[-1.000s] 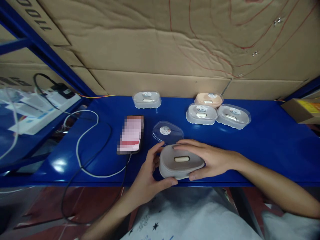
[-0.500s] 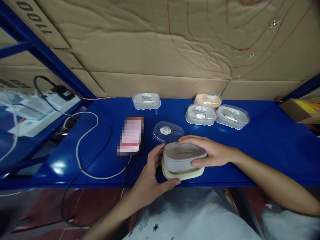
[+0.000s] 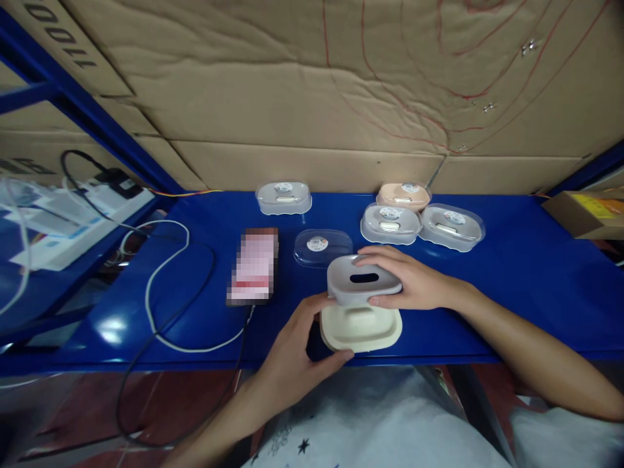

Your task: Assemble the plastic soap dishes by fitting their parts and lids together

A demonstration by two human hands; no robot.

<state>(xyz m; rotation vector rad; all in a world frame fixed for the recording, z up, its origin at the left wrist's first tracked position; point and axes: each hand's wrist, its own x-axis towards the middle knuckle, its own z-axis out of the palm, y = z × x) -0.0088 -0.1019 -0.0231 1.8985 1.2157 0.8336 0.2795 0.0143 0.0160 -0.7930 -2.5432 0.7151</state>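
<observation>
My right hand [image 3: 415,281] grips a grey oval cover [image 3: 341,278] with a dark slot through its top. The cover is raised and tilted above a cream oval base [image 3: 363,333], which has a raised piece in its middle. Around the base's left side curls my left hand [image 3: 292,344], its thumb at the front edge and its fingers at the back left, holding the base at the table's near edge. Just behind the cover lies a clear plastic lid [image 3: 322,250] with a round white sticker.
Several lidded oval boxes stand at the back: a grey one [image 3: 283,200], a peach one [image 3: 402,195] and two more grey ones [image 3: 390,226]. A phone [image 3: 253,266] on a cable lies left. Power strips [image 3: 82,224] are at far left, a cardboard box [image 3: 585,218] at far right.
My right hand has lifted the grey cover up and away from the cream base, baring the base and the cover's slot. The clear lid has shifted slightly. My left hand stays at the base.
</observation>
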